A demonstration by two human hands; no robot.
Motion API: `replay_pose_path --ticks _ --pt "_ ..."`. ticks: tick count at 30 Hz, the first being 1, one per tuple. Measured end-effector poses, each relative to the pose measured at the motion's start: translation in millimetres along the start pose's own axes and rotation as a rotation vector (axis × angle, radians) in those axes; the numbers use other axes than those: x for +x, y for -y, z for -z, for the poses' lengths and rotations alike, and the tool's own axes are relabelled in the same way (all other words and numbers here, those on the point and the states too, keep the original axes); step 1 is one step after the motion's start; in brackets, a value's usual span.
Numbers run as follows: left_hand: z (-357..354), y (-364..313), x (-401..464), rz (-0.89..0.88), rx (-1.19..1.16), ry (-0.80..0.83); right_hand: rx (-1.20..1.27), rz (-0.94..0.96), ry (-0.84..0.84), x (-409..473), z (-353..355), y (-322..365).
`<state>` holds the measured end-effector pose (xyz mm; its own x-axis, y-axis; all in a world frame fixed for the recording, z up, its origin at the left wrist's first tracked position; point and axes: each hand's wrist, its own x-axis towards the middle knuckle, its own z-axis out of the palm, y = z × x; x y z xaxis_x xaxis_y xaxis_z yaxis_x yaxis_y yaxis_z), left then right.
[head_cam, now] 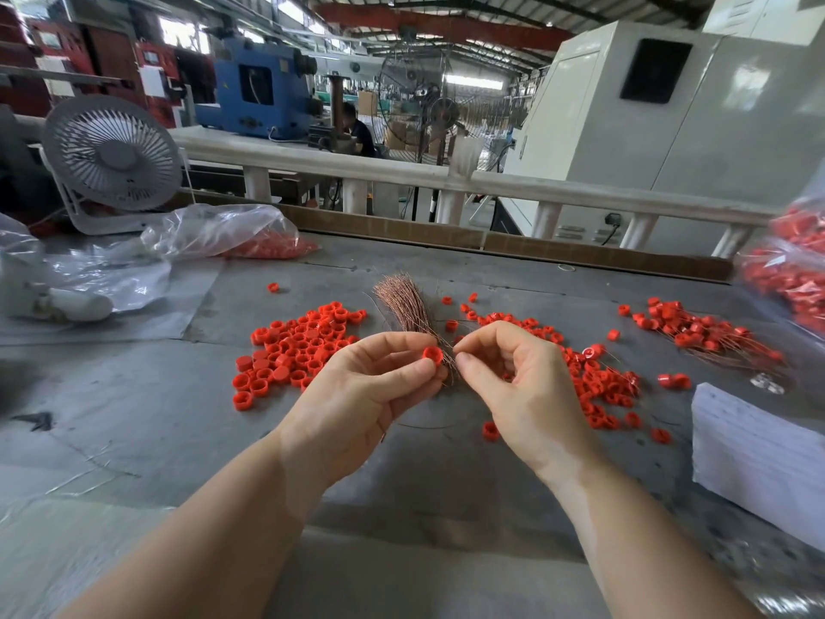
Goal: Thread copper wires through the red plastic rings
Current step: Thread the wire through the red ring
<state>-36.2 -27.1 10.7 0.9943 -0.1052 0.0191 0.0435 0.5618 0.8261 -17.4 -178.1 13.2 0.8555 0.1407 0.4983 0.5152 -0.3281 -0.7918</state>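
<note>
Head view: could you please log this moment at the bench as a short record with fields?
left hand: left hand pinches one red ring
right hand: right hand pinches at the copper wire bundle, beside that ring
unthreaded rings: pile left of the hands
threaded rings: heap with wires at far right
bags: clear bag of red parts at back left
surface: grey bench

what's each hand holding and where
Left hand pinches a red ring by its sides and grips the copper wire bundle at its base. Right hand pinches a wire end.
</note>
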Motion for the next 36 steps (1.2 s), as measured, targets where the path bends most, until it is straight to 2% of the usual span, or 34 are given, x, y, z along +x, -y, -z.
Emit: replay_pose_path --ticks 5,16,26,36 --pt "0.4 0.9 -1.0 -0.016 0.087 -0.022 -0.015 0.000 0.003 -0.5 -0.6 0.0" --pt "-1.4 0.9 1.2 0.000 -0.017 -0.027 -0.016 0.002 0.006 -0.2 0.0 -1.1" --pt "-1.8 0.4 -0.4 -0.001 0.042 -0.011 -0.041 0.042 -0.007 -1.2 0.5 0.3" --pt "-0.5 0.6 0.6 -0.005 -0.007 0.024 -0.051 0.060 -0.026 -1.0 0.8 0.0"
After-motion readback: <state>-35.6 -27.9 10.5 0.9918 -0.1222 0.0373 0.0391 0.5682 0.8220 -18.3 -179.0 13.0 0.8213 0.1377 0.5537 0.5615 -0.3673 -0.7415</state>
